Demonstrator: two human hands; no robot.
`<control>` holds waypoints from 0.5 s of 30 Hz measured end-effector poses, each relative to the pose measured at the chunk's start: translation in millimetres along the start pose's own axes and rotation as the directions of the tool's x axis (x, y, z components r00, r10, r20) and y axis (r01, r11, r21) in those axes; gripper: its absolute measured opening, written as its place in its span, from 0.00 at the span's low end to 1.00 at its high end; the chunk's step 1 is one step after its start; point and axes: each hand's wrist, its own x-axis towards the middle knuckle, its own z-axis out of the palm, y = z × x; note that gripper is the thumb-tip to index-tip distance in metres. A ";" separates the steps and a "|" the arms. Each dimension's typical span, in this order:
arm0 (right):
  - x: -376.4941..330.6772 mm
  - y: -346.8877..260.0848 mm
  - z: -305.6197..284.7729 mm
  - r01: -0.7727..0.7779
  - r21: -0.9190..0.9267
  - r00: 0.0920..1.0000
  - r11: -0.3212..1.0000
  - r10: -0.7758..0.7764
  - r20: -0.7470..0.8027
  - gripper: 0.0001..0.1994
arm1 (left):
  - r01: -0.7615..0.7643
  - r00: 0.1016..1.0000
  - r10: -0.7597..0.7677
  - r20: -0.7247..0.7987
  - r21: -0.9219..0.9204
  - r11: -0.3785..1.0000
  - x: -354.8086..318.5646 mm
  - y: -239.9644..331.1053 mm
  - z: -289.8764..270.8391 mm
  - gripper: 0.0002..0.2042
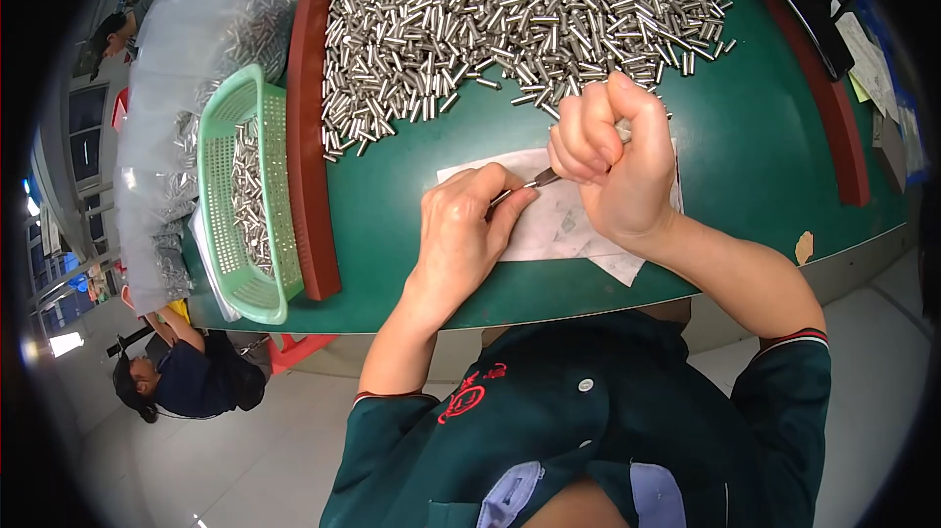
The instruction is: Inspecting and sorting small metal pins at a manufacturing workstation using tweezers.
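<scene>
left hand pinching half-hidden metal pin, right hand clenched round tool, handle mostly covered

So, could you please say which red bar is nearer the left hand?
The red bar between the green basket and the heap of pins, left of the left hand; the other bar lies beyond the right hand.

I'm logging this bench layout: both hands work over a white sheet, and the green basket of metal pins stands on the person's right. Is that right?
Not quite: the head view shows the green basket on the person's left. The left hand and right hand are over a white sheet.
</scene>
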 end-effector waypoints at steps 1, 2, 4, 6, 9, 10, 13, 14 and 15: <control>-0.1 0.4 -0.2 -0.001 -0.001 1.000 1.000 0.001 -0.001 0.21 | 0.001 1.000 -0.001 -0.002 0.003 1.000 0.0 -0.1 0.4 0.06; -0.2 0.8 -0.4 0.009 -0.006 1.000 1.000 -0.009 -0.001 0.21 | 0.002 1.000 -0.002 -0.002 0.002 1.000 0.1 -0.1 0.7 0.06; -0.8 0.5 -0.6 0.021 -0.013 1.000 1.000 -0.021 -0.004 0.20 | 0.002 1.000 -0.002 -0.007 -0.006 1.000 1.0 0.8 1.2 0.06; -1.3 0.8 -0.3 0.027 -0.037 1.000 0.999 -0.027 -0.005 0.20 | 0.005 1.000 -0.005 -0.012 -0.007 1.000 0.8 1.4 1.4 0.06; -0.7 0.1 1.7 0.035 -0.046 0.999 0.998 -0.035 -0.011 0.20 | 0.009 1.000 -0.009 -0.021 -0.004 1.000 0.2 1.6 0.9 0.06; -0.6 0.4 1.1 0.035 -0.047 0.999 0.998 -0.035 -0.012 0.20 | 0.008 1.000 -0.008 -0.025 -0.002 1.000 0.4 1.4 1.3 0.06; -0.9 2.0 0.0 0.030 -0.063 1.000 0.998 -0.031 -0.006 0.20 | 0.014 1.000 -0.014 -0.022 -0.004 1.000 0.4 1.2 1.3 0.06; -1.0 2.5 0.0 0.033 -0.060 0.999 0.998 -0.034 -0.003 0.20 | 0.015 1.000 -0.015 -0.022 -0.005 1.000 0.4 1.1 1.4 0.06; -1.0 3.0 0.2 0.036 -0.056 0.999 0.998 -0.036 0.001 0.20 | 0.012 1.000 -0.012 -0.024 -0.007 1.000 0.7 1.0 1.3 0.06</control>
